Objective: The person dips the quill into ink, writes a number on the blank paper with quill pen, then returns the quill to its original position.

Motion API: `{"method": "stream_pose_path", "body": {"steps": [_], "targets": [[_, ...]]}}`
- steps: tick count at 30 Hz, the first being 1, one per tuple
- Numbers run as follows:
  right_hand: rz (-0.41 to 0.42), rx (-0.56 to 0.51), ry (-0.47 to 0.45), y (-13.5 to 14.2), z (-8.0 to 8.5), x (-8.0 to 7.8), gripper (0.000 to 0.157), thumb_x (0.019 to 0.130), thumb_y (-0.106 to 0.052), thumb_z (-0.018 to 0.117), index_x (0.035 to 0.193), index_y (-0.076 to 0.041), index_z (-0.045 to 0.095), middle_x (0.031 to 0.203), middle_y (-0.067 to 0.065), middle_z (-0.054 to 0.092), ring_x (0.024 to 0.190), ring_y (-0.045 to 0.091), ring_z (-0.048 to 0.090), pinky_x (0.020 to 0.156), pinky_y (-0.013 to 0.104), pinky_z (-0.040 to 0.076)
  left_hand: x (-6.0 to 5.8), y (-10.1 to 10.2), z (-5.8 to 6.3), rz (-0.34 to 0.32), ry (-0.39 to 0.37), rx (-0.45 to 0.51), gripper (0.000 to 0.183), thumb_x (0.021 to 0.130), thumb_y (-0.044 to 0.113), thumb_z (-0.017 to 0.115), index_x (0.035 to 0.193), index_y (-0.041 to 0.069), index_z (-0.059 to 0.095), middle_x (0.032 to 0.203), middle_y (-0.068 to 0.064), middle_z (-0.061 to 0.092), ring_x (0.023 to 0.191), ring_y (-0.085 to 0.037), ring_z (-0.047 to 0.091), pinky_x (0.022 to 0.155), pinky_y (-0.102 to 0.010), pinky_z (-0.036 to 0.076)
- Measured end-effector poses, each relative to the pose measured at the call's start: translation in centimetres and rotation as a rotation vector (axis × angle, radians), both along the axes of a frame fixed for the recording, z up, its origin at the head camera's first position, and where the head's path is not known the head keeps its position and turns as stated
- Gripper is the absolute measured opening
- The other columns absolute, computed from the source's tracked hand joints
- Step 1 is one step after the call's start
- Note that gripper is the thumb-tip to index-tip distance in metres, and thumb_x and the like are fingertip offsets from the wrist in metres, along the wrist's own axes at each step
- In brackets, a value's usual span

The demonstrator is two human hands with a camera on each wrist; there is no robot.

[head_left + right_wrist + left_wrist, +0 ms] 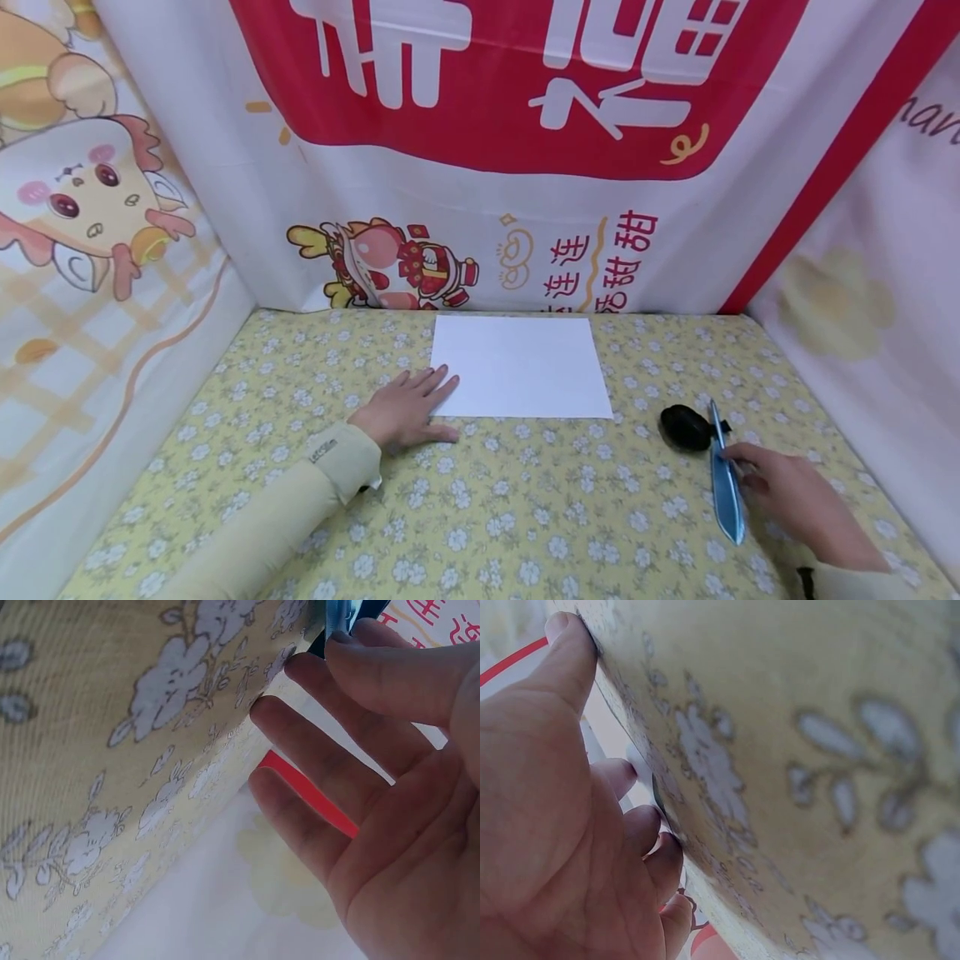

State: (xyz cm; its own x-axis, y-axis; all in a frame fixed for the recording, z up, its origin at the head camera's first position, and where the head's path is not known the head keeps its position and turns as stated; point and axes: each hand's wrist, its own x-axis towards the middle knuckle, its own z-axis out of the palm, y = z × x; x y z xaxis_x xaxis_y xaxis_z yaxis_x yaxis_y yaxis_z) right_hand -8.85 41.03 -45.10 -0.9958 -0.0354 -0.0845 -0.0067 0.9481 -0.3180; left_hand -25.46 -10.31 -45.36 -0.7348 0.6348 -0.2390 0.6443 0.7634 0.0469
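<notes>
Two hands at a desk (480,512) spread with yellow, white-flowered cloth and backed by a hanging white fabric with red print (420,187). A plain white rectangular sheet of paper (525,367) lies flat just in front of the desk's back edge, near its middle. The left hand (408,408) rests palm down with fingers spread, the longer fingers reaching onto the paper by its front left corner and the thumb on the cloth; it grips nothing. Toward the desk's right edge, the right hand (791,492) appears to pinch a slender, glossy blue, feather-shaped object (726,500) between thumb and index finger, its other fingers extended in the right wrist view. A rounded black object (686,427), whose nature cannot be told, lies just left of the blue object; whether the two touch is unclear. The blue object should prove light and fairly stiff, its smooth face perhaps slippery, so a pinch across the narrow middle seems soundest. The sheet is presumably light, flexible and easily creased or slid; flat fingertips on a margin would steady it, and a corner offers the best place for lifting.
</notes>
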Motion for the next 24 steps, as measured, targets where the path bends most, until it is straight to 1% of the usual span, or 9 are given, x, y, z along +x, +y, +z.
{"method": "stream_pose_path", "body": {"steps": [2, 5, 8, 10, 14, 17, 18, 20, 24], "targets": [[0.013, 0.001, 0.012, -0.10, -0.03, 0.03, 0.030, 0.087, 0.003, 0.073, 0.114, -0.011, 0.074, 0.100, 0.008, 0.073, 0.087, 0.027, 0.068, 0.071, 0.053, 0.058, -0.01, -0.01, 0.02, 0.004, -0.005, -0.005, 0.095, 0.093, 0.073, 0.046, 0.163, 0.016, 0.017, 0.167, -0.011, 0.012, 0.151, -0.032, 0.015, 0.121, -0.056, 0.013], [0.034, 0.002, 0.038, -0.25, -0.09, 0.02, 0.031, 0.086, 0.004, 0.072, 0.113, -0.011, 0.076, 0.102, 0.011, 0.073, 0.090, 0.032, 0.069, 0.072, 0.053, 0.058, -0.04, -0.01, -0.02, 0.009, -0.012, -0.008, 0.095, 0.093, 0.073, 0.046, 0.163, 0.016, 0.016, 0.167, -0.011, 0.012, 0.152, -0.032, 0.015, 0.121, -0.056, 0.014], [0.040, -0.012, 0.038, -0.36, -0.11, -0.03, 0.032, 0.085, 0.006, 0.072, 0.112, -0.011, 0.077, 0.104, 0.013, 0.073, 0.094, 0.036, 0.069, 0.074, 0.055, 0.057, -0.16, 0.03, -0.14, 0.013, -0.015, -0.010, 0.095, 0.093, 0.074, 0.046, 0.163, 0.016, 0.017, 0.167, -0.010, 0.012, 0.152, -0.031, 0.015, 0.121, -0.056, 0.014], [0.041, -0.008, 0.042, -0.39, -0.12, -0.10, 0.032, 0.085, 0.007, 0.071, 0.111, -0.011, 0.078, 0.105, 0.013, 0.073, 0.094, 0.036, 0.069, 0.073, 0.055, 0.057, -0.24, 0.04, -0.25, 0.013, -0.013, -0.006, 0.095, 0.093, 0.073, 0.046, 0.163, 0.016, 0.017, 0.167, -0.010, 0.012, 0.152, -0.031, 0.014, 0.121, -0.056, 0.014], [0.041, -0.002, 0.057, -0.42, -0.16, -0.18, 0.034, 0.084, 0.008, 0.069, 0.111, -0.010, 0.078, 0.102, 0.011, 0.073, 0.080, 0.024, 0.066, 0.065, 0.047, 0.056, -0.28, 0.00, -0.35, 0.013, -0.010, -0.004, 0.095, 0.093, 0.074, 0.045, 0.163, 0.017, 0.017, 0.167, -0.010, 0.011, 0.152, -0.031, 0.014, 0.121, -0.056, 0.014], [0.044, -0.008, 0.073, -0.42, -0.30, -0.15, 0.036, 0.082, 0.010, 0.067, 0.110, -0.009, 0.079, 0.102, 0.010, 0.073, 0.075, 0.017, 0.060, 0.062, 0.042, 0.054, -0.19, -0.02, -0.31, 0.016, -0.011, -0.006, 0.095, 0.093, 0.074, 0.045, 0.163, 0.017, 0.016, 0.167, -0.010, 0.010, 0.152, -0.031, 0.014, 0.121, -0.056, 0.013], [0.047, -0.009, 0.078, -0.43, -0.35, -0.14, 0.037, 0.082, 0.011, 0.067, 0.110, -0.008, 0.079, 0.103, 0.010, 0.073, 0.076, 0.018, 0.061, 0.062, 0.042, 0.054, -0.15, -0.02, -0.30, 0.017, -0.012, -0.006, 0.095, 0.093, 0.074, 0.045, 0.163, 0.017, 0.016, 0.167, -0.010, 0.010, 0.152, -0.031, 0.014, 0.121, -0.055, 0.013], [0.057, -0.007, 0.100, -0.42, -0.46, -0.11, 0.038, 0.080, 0.013, 0.066, 0.109, -0.009, 0.079, 0.105, 0.011, 0.074, 0.084, 0.025, 0.067, 0.068, 0.048, 0.058, -0.12, -0.03, -0.31, 0.016, -0.013, -0.004, 0.095, 0.093, 0.073, 0.046, 0.163, 0.017, 0.016, 0.167, -0.010, 0.010, 0.152, -0.032, 0.014, 0.121, -0.056, 0.013], [0.081, 0.013, 0.134, -0.37, -0.54, -0.28, 0.038, 0.079, 0.015, 0.066, 0.106, -0.008, 0.080, 0.104, 0.012, 0.074, 0.094, 0.037, 0.069, 0.075, 0.056, 0.058, -0.19, 0.01, -0.46, 0.015, -0.009, 0.003, 0.094, 0.093, 0.073, 0.046, 0.163, 0.017, 0.017, 0.167, -0.010, 0.011, 0.152, -0.032, 0.014, 0.121, -0.056, 0.013]]}}
